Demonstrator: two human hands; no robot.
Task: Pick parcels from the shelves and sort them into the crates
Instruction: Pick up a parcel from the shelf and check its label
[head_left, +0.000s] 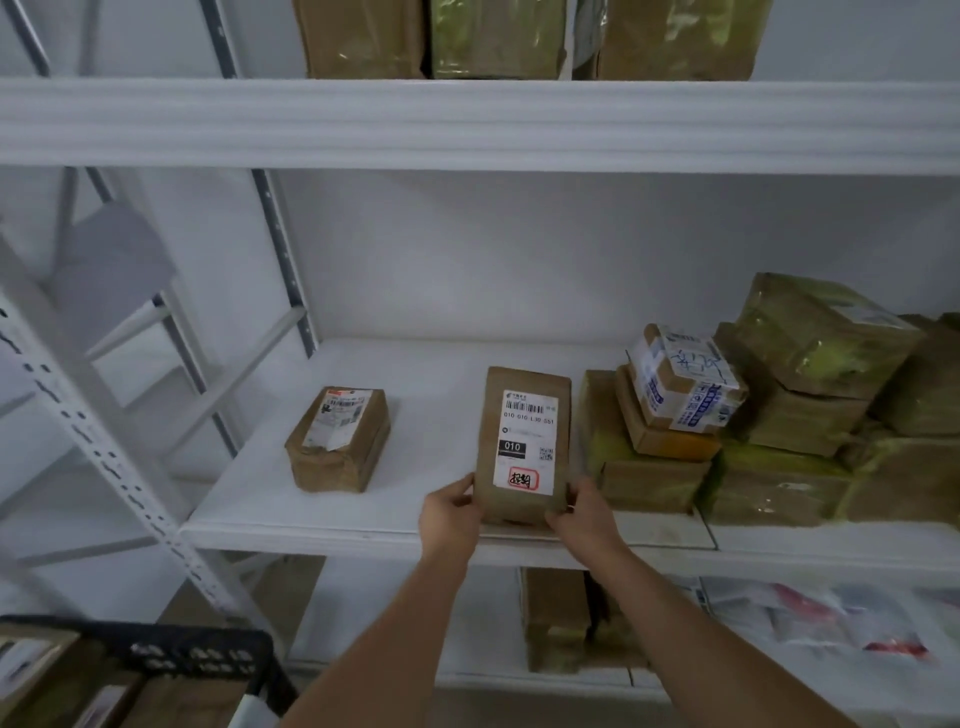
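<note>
A brown cardboard parcel (524, 405) with a white barcode label marked 010 lies on the middle white shelf (415, 525), near its front edge. My left hand (449, 512) grips its near left corner and my right hand (579, 512) grips its near right corner. A smaller brown parcel (340, 441) lies alone to the left on the same shelf. A black crate (171, 657) holding brown parcels sits at the bottom left.
A stack of taped brown parcels (779, 415) fills the right of the middle shelf, right beside the held parcel. More parcels stand on the top shelf (519, 41) and the lower shelf (561, 618). A grey shelf upright (119, 467) slants at left.
</note>
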